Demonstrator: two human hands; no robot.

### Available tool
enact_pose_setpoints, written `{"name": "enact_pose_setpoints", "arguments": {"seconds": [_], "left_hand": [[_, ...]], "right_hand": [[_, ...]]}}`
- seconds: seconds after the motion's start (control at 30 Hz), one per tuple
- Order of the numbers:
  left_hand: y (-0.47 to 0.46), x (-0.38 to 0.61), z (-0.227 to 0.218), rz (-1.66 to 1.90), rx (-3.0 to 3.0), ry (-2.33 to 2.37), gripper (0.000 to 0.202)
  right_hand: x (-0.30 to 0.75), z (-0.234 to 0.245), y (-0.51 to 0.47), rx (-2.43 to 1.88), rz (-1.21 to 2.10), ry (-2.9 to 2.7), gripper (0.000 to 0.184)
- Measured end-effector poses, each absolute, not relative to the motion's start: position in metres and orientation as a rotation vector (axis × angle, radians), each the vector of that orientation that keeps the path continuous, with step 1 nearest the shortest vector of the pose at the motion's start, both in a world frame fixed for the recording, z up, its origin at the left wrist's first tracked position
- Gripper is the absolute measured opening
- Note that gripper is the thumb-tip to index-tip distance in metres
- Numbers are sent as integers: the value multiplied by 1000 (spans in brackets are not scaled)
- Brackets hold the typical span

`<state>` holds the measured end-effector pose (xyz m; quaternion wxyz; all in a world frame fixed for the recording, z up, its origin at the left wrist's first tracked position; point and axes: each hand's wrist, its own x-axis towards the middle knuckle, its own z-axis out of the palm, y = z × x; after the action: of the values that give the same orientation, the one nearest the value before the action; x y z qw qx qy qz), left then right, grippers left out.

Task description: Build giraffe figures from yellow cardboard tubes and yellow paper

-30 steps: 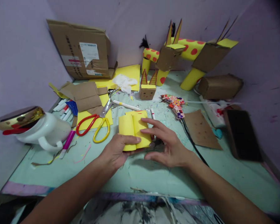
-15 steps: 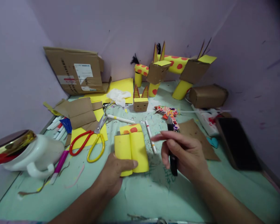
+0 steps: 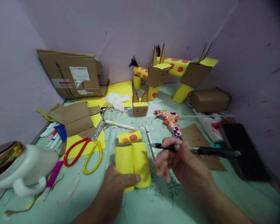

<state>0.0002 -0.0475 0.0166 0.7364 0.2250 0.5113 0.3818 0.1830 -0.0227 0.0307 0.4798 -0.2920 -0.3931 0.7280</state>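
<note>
Can't read box label or see fingers of left hand behind yellow rolls. Find white mug cropped at edge, pen blurred.

One head-worn camera is looking forward and down from the person's side of the table, facing the left hand and right hand from close above, and is taking in the purple wall beyond

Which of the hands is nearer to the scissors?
Left. The left hand, holding yellow paper rolls, is lower in view and right of the scissors; the right hand, holding a pen, is farther right.
</note>
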Motion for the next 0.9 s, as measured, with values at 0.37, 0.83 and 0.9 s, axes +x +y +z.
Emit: {"name": "enact_pose_setpoints", "arguments": {"seconds": [0.37,0.83,0.9], "left_hand": [[-47,3,28,804,533,1144,41],[-47,3,26,774,571,1211,33],[-48,3,26,776,566,1208,33]], "right_hand": [[178,25,-31,-1246,835,-1542,17],[166,32,-24,-1185,655,-1758,13],[165,33,-25,-1199,674,-1770,14]]}}
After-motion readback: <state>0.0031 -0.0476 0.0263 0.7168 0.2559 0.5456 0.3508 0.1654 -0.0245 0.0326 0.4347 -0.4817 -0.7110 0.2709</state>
